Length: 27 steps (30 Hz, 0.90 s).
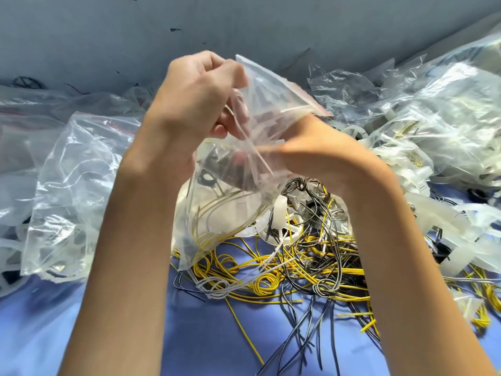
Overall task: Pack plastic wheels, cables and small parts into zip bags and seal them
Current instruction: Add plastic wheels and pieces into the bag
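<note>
Above the cable heap, the left hand pinches the zip bag by its rim. The right hand reaches inside, its curl hidden. Hold the mouth wide and push the parts deep.

Fingers of the right hand blur inside the bag; dark parts left of that hand are unreadable.

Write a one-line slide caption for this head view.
Left hand holds a clear zip bag while the right hand reaches inside, above loose yellow cables.
</note>
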Each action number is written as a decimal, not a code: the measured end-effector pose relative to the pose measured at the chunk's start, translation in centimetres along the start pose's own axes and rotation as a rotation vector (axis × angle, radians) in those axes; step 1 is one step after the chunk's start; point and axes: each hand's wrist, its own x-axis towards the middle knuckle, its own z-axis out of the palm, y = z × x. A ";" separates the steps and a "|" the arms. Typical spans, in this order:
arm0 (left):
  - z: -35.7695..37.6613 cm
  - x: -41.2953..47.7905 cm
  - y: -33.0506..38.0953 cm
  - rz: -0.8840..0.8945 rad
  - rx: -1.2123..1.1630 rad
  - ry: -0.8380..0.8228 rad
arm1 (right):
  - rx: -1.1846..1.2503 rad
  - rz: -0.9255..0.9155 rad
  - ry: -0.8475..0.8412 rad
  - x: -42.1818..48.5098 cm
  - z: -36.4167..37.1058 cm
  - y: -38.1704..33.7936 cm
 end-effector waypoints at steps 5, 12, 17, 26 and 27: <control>-0.4 0.4 -0.4 -0.008 -0.090 0.076 | 0.303 -0.036 -0.019 0.1 0.2 -0.1; -0.9 0.4 -0.4 0.017 -0.107 0.078 | -0.106 -0.020 -0.009 0.4 0.7 0.3; 0.2 0.1 -0.3 0.035 -0.038 0.055 | -0.504 0.154 -0.105 0.8 0.4 1.4; -0.5 0.3 -0.3 0.053 -0.019 0.197 | -0.128 -0.141 0.052 -0.1 -1.1 0.2; -0.4 0.3 -0.2 0.061 0.014 0.197 | -0.123 -0.160 0.087 -0.1 -0.9 0.0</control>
